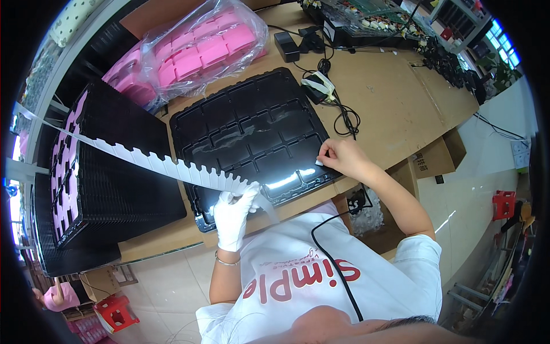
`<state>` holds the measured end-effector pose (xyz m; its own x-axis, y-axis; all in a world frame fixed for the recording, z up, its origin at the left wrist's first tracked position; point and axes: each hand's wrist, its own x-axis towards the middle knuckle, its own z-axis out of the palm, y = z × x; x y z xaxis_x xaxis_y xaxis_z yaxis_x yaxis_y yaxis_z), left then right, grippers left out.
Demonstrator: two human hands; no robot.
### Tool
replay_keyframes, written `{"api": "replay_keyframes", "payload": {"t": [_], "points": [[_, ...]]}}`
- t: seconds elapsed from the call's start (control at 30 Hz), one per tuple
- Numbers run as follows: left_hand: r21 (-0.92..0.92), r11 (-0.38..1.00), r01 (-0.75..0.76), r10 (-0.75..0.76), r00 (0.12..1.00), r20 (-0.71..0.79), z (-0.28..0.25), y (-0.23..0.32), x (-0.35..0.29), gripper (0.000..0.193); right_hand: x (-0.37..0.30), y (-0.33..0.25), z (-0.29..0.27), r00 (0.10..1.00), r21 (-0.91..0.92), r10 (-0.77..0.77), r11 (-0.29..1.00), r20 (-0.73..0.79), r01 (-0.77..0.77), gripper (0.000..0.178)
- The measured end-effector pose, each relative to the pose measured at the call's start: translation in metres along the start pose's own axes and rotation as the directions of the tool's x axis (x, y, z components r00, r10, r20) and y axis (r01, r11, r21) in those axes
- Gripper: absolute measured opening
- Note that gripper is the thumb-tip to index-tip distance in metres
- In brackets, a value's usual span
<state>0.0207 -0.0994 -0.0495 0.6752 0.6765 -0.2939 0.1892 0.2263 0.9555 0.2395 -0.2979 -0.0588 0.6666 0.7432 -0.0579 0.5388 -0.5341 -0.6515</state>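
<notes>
The left hand (234, 217), in a white glove, grips a long white strip (160, 167) with a bumpy edge, over the black plastic tray (220, 117) on the surface (395, 86). The bare right hand (346, 157) pinches a tiny white piece (319, 163) by the tray's right edge.

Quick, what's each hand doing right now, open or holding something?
Left hand: closed on the white notched strip.
Right hand: closed, pinching a small white piece near the black tray's edge.
</notes>
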Motion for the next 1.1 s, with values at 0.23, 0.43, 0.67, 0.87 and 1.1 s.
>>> {"api": "replay_keyframes", "payload": {"t": [0.23,0.43,0.67,0.87,1.1], "points": [[-0.001,1.0,0.004,-0.004,0.999,0.043,-0.002,0.001,0.0,0.021,-0.001,0.0,0.005,0.999,-0.037,0.03,0.999,-0.018,-0.03,0.019],[0.0,1.0,-0.017,0.017,0.999,0.043,-0.004,-0.004,0.002,0.025,-0.001,-0.002,0.01,0.997,-0.07,0.051,0.996,-0.064,-0.056,0.018],[-0.001,1.0,-0.01,0.01,0.999,0.05,-0.004,-0.002,0.001,0.025,-0.001,0.002,0.011,0.997,-0.035,0.039,0.999,-0.066,-0.041,0.016],[0.022,0.999,-0.03,0.029,0.998,0.048,-0.002,-0.001,0.0,0.02,-0.015,-0.001,0.004,0.981,0.041,-0.195,0.98,0.023,0.194,0.013],[0.157,0.986,-0.063,0.059,0.998,0.027,-0.02,-0.006,-0.032,0.019,-0.104,0.062,-0.046,0.886,0.579,0.268,0.816,-0.379,0.001,0.009]]}}
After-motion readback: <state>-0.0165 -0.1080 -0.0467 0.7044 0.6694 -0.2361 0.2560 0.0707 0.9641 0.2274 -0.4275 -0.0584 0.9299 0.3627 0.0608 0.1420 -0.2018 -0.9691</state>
